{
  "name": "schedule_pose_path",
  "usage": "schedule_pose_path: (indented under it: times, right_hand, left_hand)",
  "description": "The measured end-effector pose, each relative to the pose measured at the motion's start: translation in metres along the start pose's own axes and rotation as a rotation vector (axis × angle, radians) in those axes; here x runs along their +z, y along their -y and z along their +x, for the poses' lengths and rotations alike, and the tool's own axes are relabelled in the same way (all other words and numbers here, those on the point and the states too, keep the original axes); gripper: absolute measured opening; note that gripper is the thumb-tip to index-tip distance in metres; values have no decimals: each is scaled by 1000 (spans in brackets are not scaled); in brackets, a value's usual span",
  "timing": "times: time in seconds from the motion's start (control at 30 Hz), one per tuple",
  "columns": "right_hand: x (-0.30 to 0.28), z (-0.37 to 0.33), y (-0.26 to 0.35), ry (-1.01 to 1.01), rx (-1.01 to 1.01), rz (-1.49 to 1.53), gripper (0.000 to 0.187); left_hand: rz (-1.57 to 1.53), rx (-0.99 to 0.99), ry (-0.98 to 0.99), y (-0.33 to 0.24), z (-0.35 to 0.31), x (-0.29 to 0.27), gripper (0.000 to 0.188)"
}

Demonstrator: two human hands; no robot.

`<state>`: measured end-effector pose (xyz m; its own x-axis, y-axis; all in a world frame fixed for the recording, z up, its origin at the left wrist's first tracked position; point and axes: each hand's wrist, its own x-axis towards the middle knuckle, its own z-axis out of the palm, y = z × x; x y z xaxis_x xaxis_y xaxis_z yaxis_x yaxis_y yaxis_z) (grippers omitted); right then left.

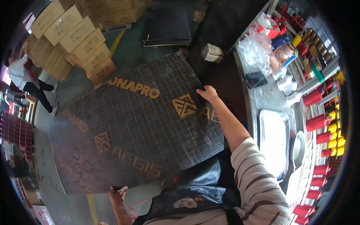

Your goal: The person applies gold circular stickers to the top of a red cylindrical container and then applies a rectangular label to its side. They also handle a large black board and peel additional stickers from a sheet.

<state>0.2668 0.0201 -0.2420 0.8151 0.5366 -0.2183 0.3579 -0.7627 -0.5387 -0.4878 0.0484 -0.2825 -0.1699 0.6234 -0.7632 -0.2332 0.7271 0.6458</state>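
A large dark panel board (131,129) with pale grid lines and yellow printed marks spreads in front of me, tilted across the view. My right hand (208,93) grips its right edge, thumb on the top face, fingers hidden beneath. Low in the view, my left hand (117,197) is closed at the board's near edge. A small crumpled white scrap (123,189) shows at its fingers; whether it is cloth or paper I cannot make out. A dark shiny apron (202,183) covers my front, close to the board's near edge.
On the right runs a workbench (253,103) with a metal tray (275,144), plastic bags (255,54) and white cups (288,90). Red cylinders (315,123) line the racks beyond. Stacked cartons (80,41) stand far left, near another person (24,77). A dark slab (167,28) lies ahead.
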Motion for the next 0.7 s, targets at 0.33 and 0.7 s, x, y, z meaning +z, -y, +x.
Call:
schedule_pose_path:
  times: [0.33, 0.7]
  right_hand:
    - [-55, -94, -18, -574, 104, 670, 23]
    - [57, -263, 56, -661, -171, 503, 46]
  left_hand:
    - [-61, -136, 317, -13, -2, 7, 64]
    - [156, -200, 206, -27, 43, 18, 42]
